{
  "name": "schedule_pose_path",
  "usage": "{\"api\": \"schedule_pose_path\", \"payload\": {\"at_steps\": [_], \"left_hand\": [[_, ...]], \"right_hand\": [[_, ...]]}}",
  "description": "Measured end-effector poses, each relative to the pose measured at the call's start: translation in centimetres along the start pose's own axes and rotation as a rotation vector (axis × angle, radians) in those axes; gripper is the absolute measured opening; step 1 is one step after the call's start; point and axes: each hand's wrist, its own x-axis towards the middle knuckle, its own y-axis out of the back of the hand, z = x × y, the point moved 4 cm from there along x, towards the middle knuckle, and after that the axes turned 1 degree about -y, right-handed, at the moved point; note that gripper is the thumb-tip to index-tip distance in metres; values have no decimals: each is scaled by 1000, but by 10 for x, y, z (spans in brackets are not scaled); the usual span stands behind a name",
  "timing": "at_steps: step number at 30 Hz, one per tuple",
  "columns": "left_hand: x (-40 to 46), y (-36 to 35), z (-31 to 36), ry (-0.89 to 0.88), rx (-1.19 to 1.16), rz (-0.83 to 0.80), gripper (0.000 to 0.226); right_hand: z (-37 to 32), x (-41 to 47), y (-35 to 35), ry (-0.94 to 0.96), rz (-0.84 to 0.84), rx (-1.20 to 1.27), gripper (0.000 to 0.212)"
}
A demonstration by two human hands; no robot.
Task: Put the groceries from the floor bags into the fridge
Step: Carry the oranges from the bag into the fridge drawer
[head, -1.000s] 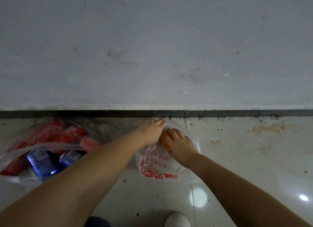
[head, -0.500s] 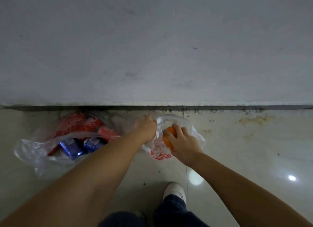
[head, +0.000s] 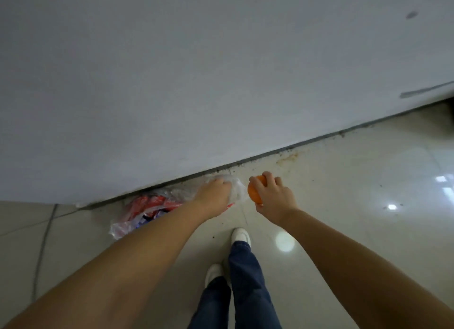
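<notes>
Larger bag (head: 147, 212): at about 8 o'clock from frame centre, slumped on the floor against the foot of the grey wall; red packets and something blue showing through the clear plastic. Still full by the look of it, so untouched as far as can be judged.

Left hand (head: 216, 193): at 6 o'clock, just below centre, lying on the small bag with fingers bent over the plastic; whether gripping or merely pressing, cannot tell.

Small bag (head: 235, 188): clear with red print, crumpled flat under and just right of the left hand, hard against the wall's base. Contents not visible; possibly empty, possibly not.

Orange (head: 255, 193): just right of the small bag, clear of the plastic, off the floor.

Right hand (head: 272, 197): at roughly 5 o'clock, fingers and thumb curled round the orange from above, clamped on it; well apart from the left hand's work yet close beside it.

Fridge: nowhere in view.

Done: one orange out of its bag and in hand.

Left: carrying that orange to the fridge, then clearing the larger bag and anything remaining in the small one. Early in the task, judging by the full bag.
</notes>
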Motion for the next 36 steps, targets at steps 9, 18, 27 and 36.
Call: {"api": "schedule_pose_path", "payload": {"at_steps": [9,18,27,36], "left_hand": [[-87,101,160,-395,235,201,39],[-180,52,395,-879,359,171,39],[-343,-45,612,-1178,392,230,40],[-536,-165,825,-1513,371,235,29]], "right_hand": [[51,-189,91,-365,312,106,68],[148,-458,58,-890,426,217,73],[188,-758,-11,-1267,576,281,73],[209,-1028,-63,-1479,770,220,71]]}}
